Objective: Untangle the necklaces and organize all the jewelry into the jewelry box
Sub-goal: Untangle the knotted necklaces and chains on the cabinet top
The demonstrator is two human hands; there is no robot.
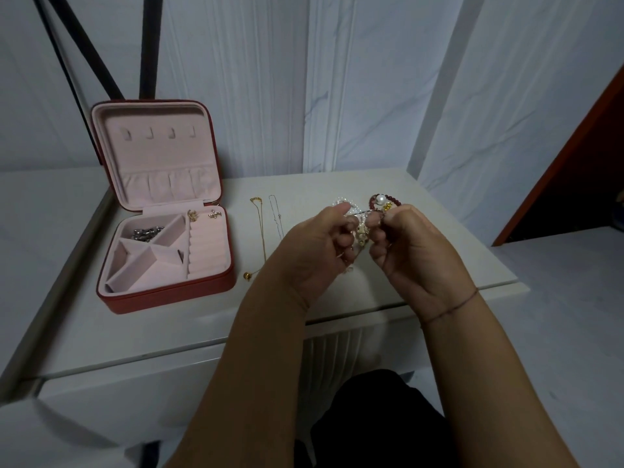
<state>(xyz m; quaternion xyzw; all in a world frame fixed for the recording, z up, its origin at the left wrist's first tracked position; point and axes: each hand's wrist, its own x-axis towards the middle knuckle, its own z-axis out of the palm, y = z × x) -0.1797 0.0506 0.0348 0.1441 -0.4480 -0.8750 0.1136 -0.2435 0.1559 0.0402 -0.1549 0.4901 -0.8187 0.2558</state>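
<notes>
A red jewelry box (169,292) with pink lining stands open at the table's left. A silver chain (145,233) lies in its back compartment, and two small gold earrings (202,215) sit at its back edge. A gold necklace (259,238) and a thin silver necklace (276,216) lie straight on the table right of the box. Above the table's middle, my left hand (314,244) and my right hand (415,248) pinch a tangle of beaded strands (361,231) between them: clear beads on the left, dark red beads with a white pearl (381,198) on the right.
The white table (456,244) ends in a front edge just under my wrists, with a drawer front below. Black stand legs (148,45) rise behind the box. White draped cloth hangs behind. A dark doorway with a red frame (574,146) is at the right.
</notes>
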